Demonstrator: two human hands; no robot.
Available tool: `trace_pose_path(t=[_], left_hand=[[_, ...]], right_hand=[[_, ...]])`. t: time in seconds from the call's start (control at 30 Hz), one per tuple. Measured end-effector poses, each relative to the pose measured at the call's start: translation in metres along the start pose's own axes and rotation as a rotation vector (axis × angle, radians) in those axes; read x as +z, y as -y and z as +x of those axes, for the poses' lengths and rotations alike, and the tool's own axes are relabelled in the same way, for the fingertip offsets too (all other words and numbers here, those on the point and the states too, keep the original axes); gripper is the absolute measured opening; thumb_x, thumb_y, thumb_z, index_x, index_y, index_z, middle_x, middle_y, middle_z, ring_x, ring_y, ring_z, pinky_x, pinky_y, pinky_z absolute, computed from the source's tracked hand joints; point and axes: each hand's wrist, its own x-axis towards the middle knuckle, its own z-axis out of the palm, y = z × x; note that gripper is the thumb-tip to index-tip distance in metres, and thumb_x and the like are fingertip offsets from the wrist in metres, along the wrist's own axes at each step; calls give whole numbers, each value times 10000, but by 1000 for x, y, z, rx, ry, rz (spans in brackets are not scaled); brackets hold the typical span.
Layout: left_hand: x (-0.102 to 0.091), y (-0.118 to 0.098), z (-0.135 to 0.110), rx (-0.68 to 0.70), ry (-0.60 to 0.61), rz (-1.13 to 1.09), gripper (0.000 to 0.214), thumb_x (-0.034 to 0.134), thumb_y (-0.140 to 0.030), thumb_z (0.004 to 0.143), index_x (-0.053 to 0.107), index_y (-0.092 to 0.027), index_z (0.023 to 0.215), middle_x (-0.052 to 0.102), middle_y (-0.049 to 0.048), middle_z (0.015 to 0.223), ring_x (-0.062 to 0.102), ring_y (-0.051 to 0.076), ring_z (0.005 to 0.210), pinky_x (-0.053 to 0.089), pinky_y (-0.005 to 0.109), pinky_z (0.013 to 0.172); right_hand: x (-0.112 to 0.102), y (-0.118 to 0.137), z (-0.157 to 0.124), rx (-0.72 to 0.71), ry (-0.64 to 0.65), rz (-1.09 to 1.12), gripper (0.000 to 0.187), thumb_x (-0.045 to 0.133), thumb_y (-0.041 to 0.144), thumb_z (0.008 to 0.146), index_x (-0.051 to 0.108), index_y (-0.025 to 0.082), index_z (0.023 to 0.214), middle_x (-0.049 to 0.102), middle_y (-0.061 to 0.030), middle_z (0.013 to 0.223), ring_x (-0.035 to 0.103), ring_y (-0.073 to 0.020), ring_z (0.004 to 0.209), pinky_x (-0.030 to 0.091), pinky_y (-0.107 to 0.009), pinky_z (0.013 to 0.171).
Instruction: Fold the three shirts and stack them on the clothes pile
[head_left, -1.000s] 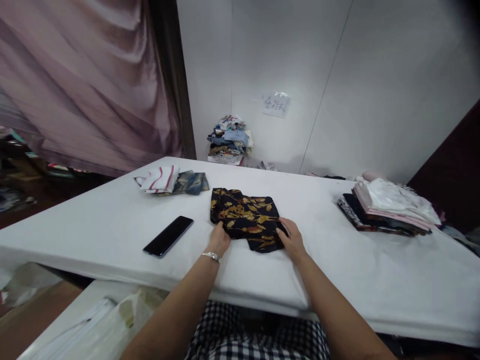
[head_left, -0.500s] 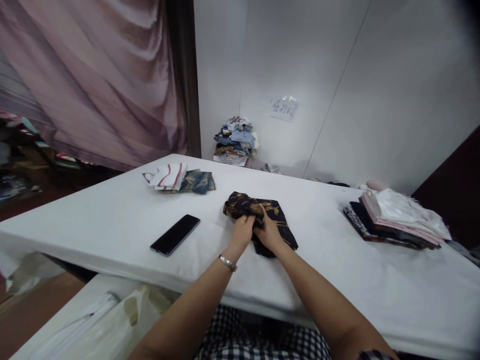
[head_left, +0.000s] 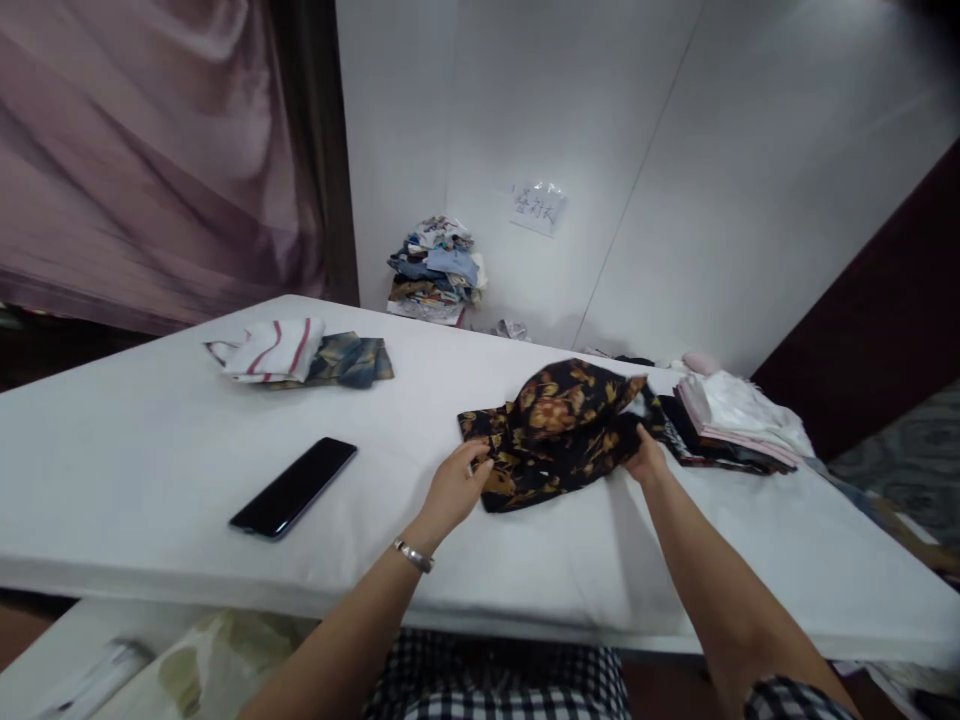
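A black garment [head_left: 559, 425] with a brown and gold floral print lies partly spread on the white-covered table, its middle puffed up. My right hand [head_left: 646, 458] is closed on its right side and lifts that edge off the table. At the lower left edge of the cloth is my left hand [head_left: 454, 485], thumb and fingers a little apart, touching or just beside the fabric. A silver bracelet [head_left: 414, 555] circles my left wrist. The kind of garment is hard to make out, since it is bunched.
A black phone [head_left: 294, 488] lies left of my left hand. Farther back are a white cloth with red stripes [head_left: 274, 350] and a blue-green plaid cloth [head_left: 352, 360]. Folded clothes [head_left: 739, 415] are stacked at right, close to the garment. Another clothes pile [head_left: 436, 268] stands beyond the table.
The floral garment has gone from a compact bundle to a wider, partly opened spread. My hands have moved apart, the right one drawing its edge rightward. The view has shifted right.
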Motion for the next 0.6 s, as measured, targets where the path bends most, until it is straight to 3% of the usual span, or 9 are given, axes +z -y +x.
trace_pose_path(t=[0.1, 0.2, 0.3, 0.37, 0.43, 0.5, 0.6], left_hand=[[10, 1, 5, -65, 101, 172, 384, 510, -324, 893, 625, -155, 1218, 570, 118, 1402, 523, 251, 1292, 385, 387, 1111], [23, -5, 9, -61, 177, 352, 508, 490, -382, 913, 538, -113, 1342, 467, 159, 1497, 457, 281, 1355, 358, 411, 1123], [35, -10, 13, -5, 209, 531, 584, 547, -441, 885, 497, -147, 1387, 433, 164, 1519, 420, 325, 1370, 381, 481, 1078], [42, -11, 16, 51, 214, 619, 488, 599, -397, 859, 581, -164, 1287, 537, 155, 1416, 454, 330, 1320, 406, 480, 1030], [44, -11, 22, 80, 195, 631, 292, 606, -303, 852, 667, -166, 1103, 625, 140, 1270, 501, 308, 1246, 419, 434, 994], [41, -11, 30, 67, 167, 592, 161, 583, -230, 852, 687, -171, 961, 667, 122, 1161, 544, 270, 1174, 429, 375, 961], [18, -8, 47, 9, 114, 545, 169, 518, -242, 883, 670, -177, 919, 699, 96, 1030, 616, 222, 999, 465, 320, 846]], right_hand=[[-37, -29, -21, 167, -158, -5, 63, 582, 219, 840, 615, 210, 893, 698, -33, 764, 686, -202, 703, 598, -394, 719], [-50, -45, -36, 199, -190, 17, 296, 615, 132, 803, 586, 248, 1073, 701, 5, 794, 696, -176, 717, 609, -353, 740], [-46, -48, -41, 192, -197, -41, 640, 707, 160, 749, 458, 302, 1321, 707, 24, 817, 696, -175, 673, 606, -300, 635], [-39, -47, -38, 177, -208, -126, 835, 738, 193, 727, 331, 323, 1444, 703, 30, 805, 674, -166, 598, 557, -254, 509], [-32, -45, -34, 157, -214, -252, 905, 738, 207, 713, 285, 307, 1490, 697, 27, 782, 631, -154, 517, 470, -224, 403], [-24, -42, -29, 144, -205, -367, 814, 724, 213, 698, 402, 242, 1444, 685, 17, 722, 573, -142, 447, 393, -217, 351], [-17, -36, -28, 132, -168, -406, 517, 701, 231, 688, 627, 157, 1194, 651, 5, 617, 528, -124, 423, 362, -215, 359]])
